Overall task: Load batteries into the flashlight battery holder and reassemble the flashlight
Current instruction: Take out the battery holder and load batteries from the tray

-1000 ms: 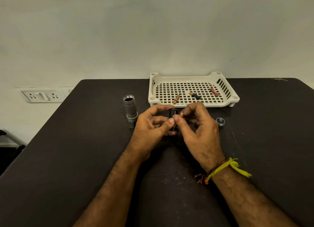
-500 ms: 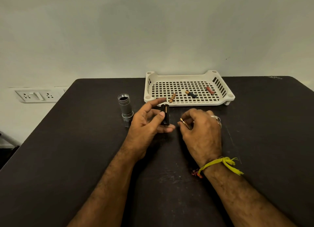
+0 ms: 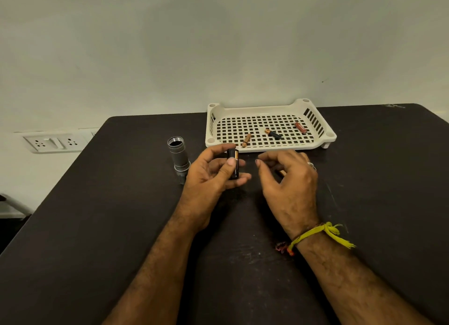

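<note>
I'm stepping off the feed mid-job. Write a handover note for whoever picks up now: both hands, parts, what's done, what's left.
Left hand holds the black battery holder upright, one battery visible in it.
Right hand hovers beside it, fingers loosely curled; a copper-tipped battery shows beneath them, grip unclear.
Flashlight body stands open on the table. Three batteries lie in the white tray.
Left: finish loading, insert the holder, close the flashlight.
</note>
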